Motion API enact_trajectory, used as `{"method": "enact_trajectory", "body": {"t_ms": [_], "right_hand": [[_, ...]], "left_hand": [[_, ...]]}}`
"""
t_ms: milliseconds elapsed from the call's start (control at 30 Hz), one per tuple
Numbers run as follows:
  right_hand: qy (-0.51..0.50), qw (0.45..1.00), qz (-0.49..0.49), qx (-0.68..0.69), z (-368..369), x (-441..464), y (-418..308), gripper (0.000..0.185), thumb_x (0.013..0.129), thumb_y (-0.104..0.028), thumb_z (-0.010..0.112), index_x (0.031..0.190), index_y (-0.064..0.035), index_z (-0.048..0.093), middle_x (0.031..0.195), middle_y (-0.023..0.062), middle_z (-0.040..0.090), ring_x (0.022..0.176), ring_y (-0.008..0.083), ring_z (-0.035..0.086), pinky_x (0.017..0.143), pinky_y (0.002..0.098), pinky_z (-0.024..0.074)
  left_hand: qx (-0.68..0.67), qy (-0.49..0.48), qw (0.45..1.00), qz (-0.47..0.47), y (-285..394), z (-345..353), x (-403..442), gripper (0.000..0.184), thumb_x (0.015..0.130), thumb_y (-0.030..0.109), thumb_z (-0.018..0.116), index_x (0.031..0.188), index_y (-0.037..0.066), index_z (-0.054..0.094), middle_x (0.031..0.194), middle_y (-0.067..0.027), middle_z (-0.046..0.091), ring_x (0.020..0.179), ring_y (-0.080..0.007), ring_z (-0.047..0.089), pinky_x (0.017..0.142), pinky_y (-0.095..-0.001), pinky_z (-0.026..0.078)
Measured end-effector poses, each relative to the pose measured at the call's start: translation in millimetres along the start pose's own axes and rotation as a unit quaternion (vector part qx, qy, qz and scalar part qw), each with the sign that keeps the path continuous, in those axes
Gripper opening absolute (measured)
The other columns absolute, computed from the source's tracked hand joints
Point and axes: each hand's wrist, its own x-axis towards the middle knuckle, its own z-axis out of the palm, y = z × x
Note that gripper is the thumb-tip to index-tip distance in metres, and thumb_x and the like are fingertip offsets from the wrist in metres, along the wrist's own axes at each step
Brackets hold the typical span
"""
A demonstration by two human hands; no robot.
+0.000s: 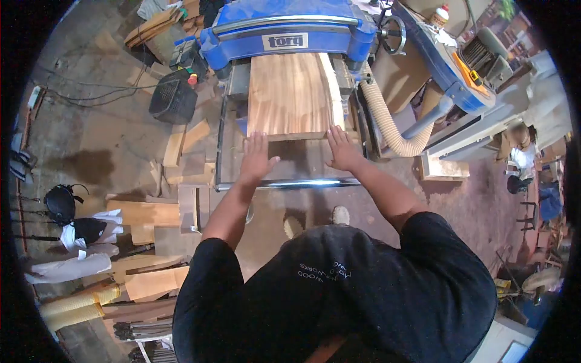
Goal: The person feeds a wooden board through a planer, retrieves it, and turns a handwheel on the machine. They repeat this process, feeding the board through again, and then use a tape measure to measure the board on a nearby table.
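Observation:
A wide wooden board (292, 97) with brown streaks and a pale edge on the right lies flat on the bed of a blue thickness planer (242, 40). Its far end goes out of sight beneath the machine. At the near left corner of the board, my left hand (257, 158) rests its outstretched fingertips on the end. My right hand (344, 151) is at the near right corner, fingers extended and palm down. Neither hand is wrapped round anything. Between me and the board runs a shiny metal roller (296, 183).
A ribbed beige hose (387, 118) curves down on the planer's right, below a handwheel (393, 35). Left of the machine stand a black crate (172, 97) and wood offcuts (175, 145). Cables (91, 97) trail across the floor. More planks (148, 213) lie at lower left.

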Motion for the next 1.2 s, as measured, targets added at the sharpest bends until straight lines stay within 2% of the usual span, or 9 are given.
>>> {"method": "enact_trajectory", "body": {"t_ms": [233,300,533,600,700,833,900,1067,1200], "right_hand": [[-0.011,0.997,0.010,0.078,-4,24,16,0.098,0.074,-0.040,0.070,0.144,0.0024,0.015,0.149,0.0254,0.017,0.139,0.0368,0.020,0.112,0.0466,0.0222],[-0.010,0.994,-0.005,0.108,0,10,19,0.095,0.075,-0.039,0.069,0.143,0.0029,0.019,0.148,0.0263,0.019,0.138,0.0380,0.021,0.112,0.0455,0.0231],[0.009,0.982,-0.146,0.120,64,-74,70,0.085,0.080,-0.046,0.063,0.140,0.0026,0.029,0.145,0.0290,0.025,0.136,0.0418,0.024,0.112,0.0454,0.0215],[-0.021,0.981,-0.154,0.114,71,-100,89,0.081,0.079,-0.043,0.065,0.138,0.0022,0.034,0.145,0.0267,0.027,0.138,0.0387,0.022,0.111,0.0459,0.0246],[-0.002,0.964,-0.249,0.090,57,-139,122,0.077,0.079,-0.038,0.066,0.137,0.0014,0.035,0.145,0.0231,0.031,0.138,0.0361,0.023,0.109,0.0472,0.0279],[-0.035,0.951,-0.263,0.157,59,-146,137,0.069,0.079,-0.024,0.065,0.138,-0.0020,0.036,0.144,0.0174,0.036,0.137,0.0351,0.025,0.105,0.0481,0.0333],[-0.059,0.946,-0.279,0.156,68,-137,139,0.073,0.078,-0.028,0.066,0.138,-0.0011,0.034,0.143,0.0204,0.035,0.139,0.0347,0.022,0.107,0.0484,0.0304],[-0.069,0.930,-0.314,0.179,68,-130,151,0.079,0.078,-0.035,0.067,0.139,0.0002,0.031,0.142,0.0252,0.034,0.140,0.0351,0.018,0.107,0.0480,0.0297],[-0.132,0.907,-0.320,0.241,81,-108,155,0.072,0.078,-0.041,0.067,0.131,0.0007,0.042,0.136,0.0264,0.041,0.130,0.0374,0.036,0.101,0.0460,0.0360]], "left_hand": [[-0.005,-0.021,0.997,-0.070,23,-14,4,0.086,0.082,0.044,0.061,0.145,0.002,0.021,0.149,-0.0245,0.019,0.140,-0.0375,0.015,0.111,-0.0543,0.014],[-0.028,-0.095,0.990,-0.099,40,-14,-13,0.085,0.083,0.046,0.060,0.145,0.005,0.021,0.149,-0.0244,0.020,0.140,-0.0368,0.015,0.112,-0.0543,0.012],[0.002,-0.070,0.993,-0.098,109,31,-76,0.083,0.084,0.054,0.054,0.145,0.007,0.024,0.148,-0.0259,0.020,0.139,-0.0398,0.016,0.113,-0.0521,0.011],[-0.008,-0.169,0.971,-0.168,152,29,-81,0.086,0.083,0.058,0.054,0.146,0.008,0.023,0.149,-0.0260,0.019,0.139,-0.0415,0.015,0.113,-0.0514,0.013],[0.045,-0.116,0.963,-0.240,202,47,-83,0.088,0.081,0.056,0.057,0.147,0.010,0.021,0.150,-0.0241,0.017,0.139,-0.0411,0.015,0.112,-0.0521,0.015],[0.004,-0.122,0.945,-0.302,253,44,-79,0.087,0.081,0.052,0.060,0.147,0.013,0.020,0.151,-0.0222,0.015,0.139,-0.0410,0.014,0.112,-0.0524,0.016],[-0.022,-0.194,0.933,-0.302,271,40,-80,0.084,0.081,0.048,0.061,0.147,0.017,0.021,0.152,-0.0202,0.013,0.140,-0.0401,0.013,0.112,-0.0541,0.016],[0.007,-0.135,0.956,-0.260,290,53,-96,0.081,0.081,0.046,0.062,0.147,0.022,0.022,0.153,-0.0156,0.014,0.141,-0.0378,0.013,0.110,-0.0570,0.017],[-0.059,-0.133,0.940,-0.309,308,62,-111,0.082,0.080,0.046,0.063,0.147,0.022,0.023,0.153,-0.0156,0.014,0.141,-0.0377,0.013,0.111,-0.0549,0.018]]}}
